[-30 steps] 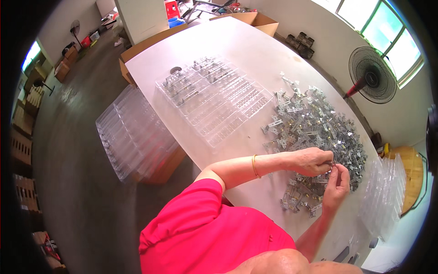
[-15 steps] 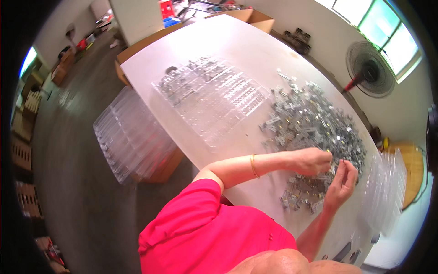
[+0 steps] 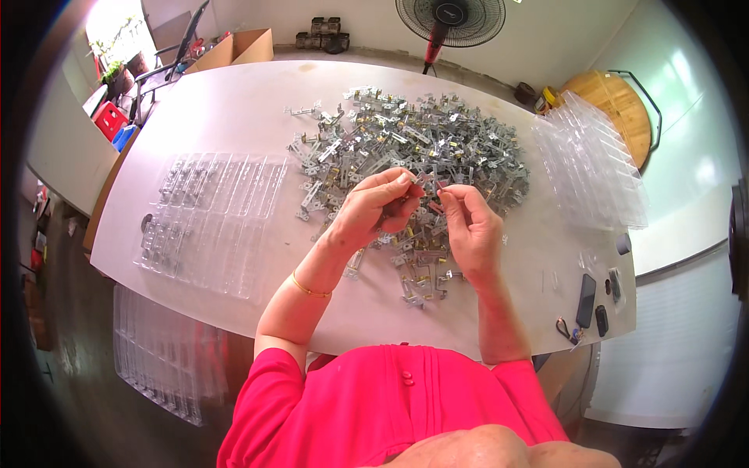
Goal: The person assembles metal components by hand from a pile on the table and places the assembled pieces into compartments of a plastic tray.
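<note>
A big heap of small silver-grey metal parts [image 3: 445, 140], some with brass-coloured bits, covers the middle of the white table [image 3: 312, 327]. Over its near side, my left hand [image 3: 376, 207] is closed in a pinch on a small metal part [image 3: 417, 181], with its other fingers curled in. My right hand [image 3: 473, 230] faces it, thumb and forefinger pressed together. What those fingertips hold is too small to make out. The fingertips of both hands are close together. To the left lie clear plastic trays [image 3: 234, 249], some of their slots filled with metal parts.
Stacked clear trays [image 3: 593, 168] stand at the table's right side, and more trays [image 3: 164, 351] sit below its left edge. A phone [image 3: 586, 300] and keys [image 3: 573, 334] lie at the near right. Beyond the far edge stands a fan [image 3: 449, 19].
My view has swung to the right, so the table and heap appear turned. Both hands stay close together over the heap, still pinched.
</note>
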### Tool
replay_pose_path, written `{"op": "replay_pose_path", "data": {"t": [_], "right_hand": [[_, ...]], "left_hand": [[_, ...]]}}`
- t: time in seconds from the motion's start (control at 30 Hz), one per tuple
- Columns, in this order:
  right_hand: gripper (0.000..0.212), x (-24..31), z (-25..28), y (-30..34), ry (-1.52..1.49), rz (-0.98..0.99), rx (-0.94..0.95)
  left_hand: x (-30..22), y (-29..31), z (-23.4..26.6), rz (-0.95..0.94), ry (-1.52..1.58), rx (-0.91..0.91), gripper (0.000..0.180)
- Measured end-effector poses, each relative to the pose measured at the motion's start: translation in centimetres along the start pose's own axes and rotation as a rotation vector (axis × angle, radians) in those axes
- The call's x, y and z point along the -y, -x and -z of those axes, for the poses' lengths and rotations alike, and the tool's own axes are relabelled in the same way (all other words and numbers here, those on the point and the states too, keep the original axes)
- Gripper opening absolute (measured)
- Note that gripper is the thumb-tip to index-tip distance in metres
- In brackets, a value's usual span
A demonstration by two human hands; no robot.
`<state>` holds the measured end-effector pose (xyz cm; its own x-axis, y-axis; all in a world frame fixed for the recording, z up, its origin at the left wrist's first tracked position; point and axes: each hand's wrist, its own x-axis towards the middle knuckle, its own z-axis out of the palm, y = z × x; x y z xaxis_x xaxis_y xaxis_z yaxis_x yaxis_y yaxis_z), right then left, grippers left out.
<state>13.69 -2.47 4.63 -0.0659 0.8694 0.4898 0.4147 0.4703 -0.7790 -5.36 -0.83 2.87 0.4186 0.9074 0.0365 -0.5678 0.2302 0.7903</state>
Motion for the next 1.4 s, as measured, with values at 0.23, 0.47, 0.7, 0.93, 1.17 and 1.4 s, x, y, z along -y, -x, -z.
{"op": "replay_pose_path", "data": {"t": [0.23, 0.47, 0.7, 0.93, 1.17, 1.4], "right_hand": [[0.009, 0.1, -0.2, 0.1, 0.001, 0.024, 0.004], [0.008, 0.3, -0.1, 0.0, 0.054, 0.053, 0.02], [0.007, 0.9, 0.6, 0.1, 0.081, 0.057, 0.054], [0.017, 1.8, 1.4, 0.0, -0.18, -0.195, 0.254], [0.018, 0.4, 2.9, -1.2, -0.482, -0.392, 0.442], [0.01, -1.5, 1.9, -0.5, -0.341, -0.299, 0.396]], "left_hand": [[0.1, 0.2, 0.0, -0.004, -0.027, 0.014, 0.029], [0.0, 0.3, 0.1, -0.025, -0.119, 0.045, 0.029], [0.0, 0.4, -0.1, -0.1, -0.411, 0.097, 0.027], [0.6, 0.7, -0.9, -0.282, -0.87, 0.074, 0.022], [0.8, 0.9, -1.5, -0.455, -1.0, 0.086, 0.016], [0.8, 1.0, -2.0, -0.481, -1.166, 0.117, 0.019]]}}
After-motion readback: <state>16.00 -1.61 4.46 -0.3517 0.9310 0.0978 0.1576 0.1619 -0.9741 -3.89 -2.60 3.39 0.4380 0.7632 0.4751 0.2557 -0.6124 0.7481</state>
